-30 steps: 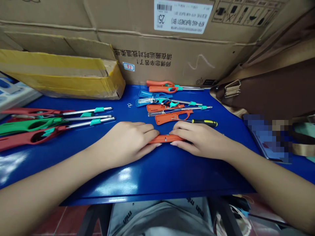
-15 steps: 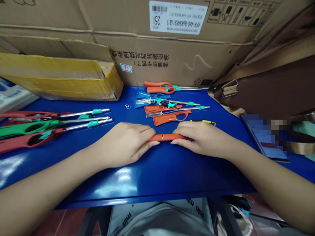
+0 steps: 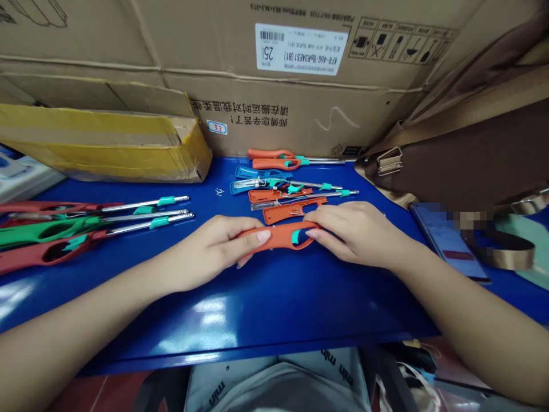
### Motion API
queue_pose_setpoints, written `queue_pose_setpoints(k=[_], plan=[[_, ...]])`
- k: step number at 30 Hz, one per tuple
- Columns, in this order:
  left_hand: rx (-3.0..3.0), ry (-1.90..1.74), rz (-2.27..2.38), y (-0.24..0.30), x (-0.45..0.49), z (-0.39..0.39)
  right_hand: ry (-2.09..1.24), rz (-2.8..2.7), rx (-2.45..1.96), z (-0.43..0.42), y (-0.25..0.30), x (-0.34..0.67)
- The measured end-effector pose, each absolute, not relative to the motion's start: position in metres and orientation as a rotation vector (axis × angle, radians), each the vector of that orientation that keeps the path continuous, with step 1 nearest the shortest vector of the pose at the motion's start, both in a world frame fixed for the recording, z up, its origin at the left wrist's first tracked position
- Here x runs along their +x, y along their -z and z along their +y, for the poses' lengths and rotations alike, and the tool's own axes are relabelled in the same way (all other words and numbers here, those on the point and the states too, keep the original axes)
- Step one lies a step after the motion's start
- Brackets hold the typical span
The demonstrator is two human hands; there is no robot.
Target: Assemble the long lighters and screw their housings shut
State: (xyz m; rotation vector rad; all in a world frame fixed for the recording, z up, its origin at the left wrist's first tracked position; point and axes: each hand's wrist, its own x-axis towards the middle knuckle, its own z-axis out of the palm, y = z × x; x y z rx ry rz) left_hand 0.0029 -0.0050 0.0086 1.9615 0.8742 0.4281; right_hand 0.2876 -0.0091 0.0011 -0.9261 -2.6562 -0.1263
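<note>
An orange gas lighter [image 3: 281, 236] is held level above the blue table, its broad side and turquoise trigger facing up. My left hand [image 3: 229, 246] grips the handle end, thumb on top. My right hand [image 3: 354, 234] pinches the trigger-loop end and hides whatever lies beyond it. Just behind are opened lighters: an orange half shell [image 3: 285, 212], a blue half shell [image 3: 257, 171], and inner parts with metal tubes [image 3: 330, 195]. Farther back lie two orange lighters [image 3: 277, 163]. Left of my left hand are red lighters [image 3: 51, 252] and a green lighter [image 3: 51, 230].
A large cardboard box [image 3: 231, 86] walls off the back. A yellow-taped carton [image 3: 107, 149] stands at the back left. On the right are a brown bag [image 3: 463, 149] and a phone [image 3: 446, 240]. Small white bits [image 3: 219, 191] lie mid-table. The blue table's [image 3: 193, 355] front edge is near me.
The orange lighter has turned from its narrow edge to its broad side, showing the trigger loop. My left thumb has moved on top of it. The camera view has tilted slightly.
</note>
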Motion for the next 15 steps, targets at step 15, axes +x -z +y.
queue_pose_setpoints(k=[15], plan=[[2.563,-0.613,0.649,-0.006,-0.003,-0.008,0.145,-2.657,-0.874,-0.017,-0.003,0.285]])
